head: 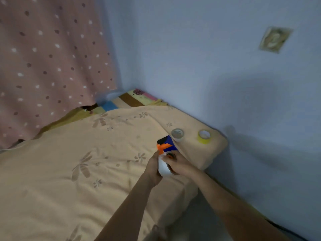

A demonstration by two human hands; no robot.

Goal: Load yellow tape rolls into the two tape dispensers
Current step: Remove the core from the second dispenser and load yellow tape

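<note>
Bed (86, 153) under orange floral cover, pushed into wall corner; landmark: blue-and-orange tape dispenser (167, 144), held just above cover near bed's right corner.

Left of dispenser: left hand (153, 168), fingers closed round white lower part, apparently the handle.

At dispenser's near end: right hand (177, 165), fingers pinched on a brownish ring at the spool side; roll or hub, too blurred to tell.

Just right of dispenser, beyond it: clear-looking tape roll (177, 134) flat on cover, untouched.

Further right, near bed corner: yellow tape roll (204, 136), flat, well apart from both hands.

Second dispenser not in view.

Judgement: early stage. No yellow roll seated in any dispenser seen; only one yellow roll visible. Left to do: seat yellow roll here, thread tape, then find and load the second dispenser.
</note>
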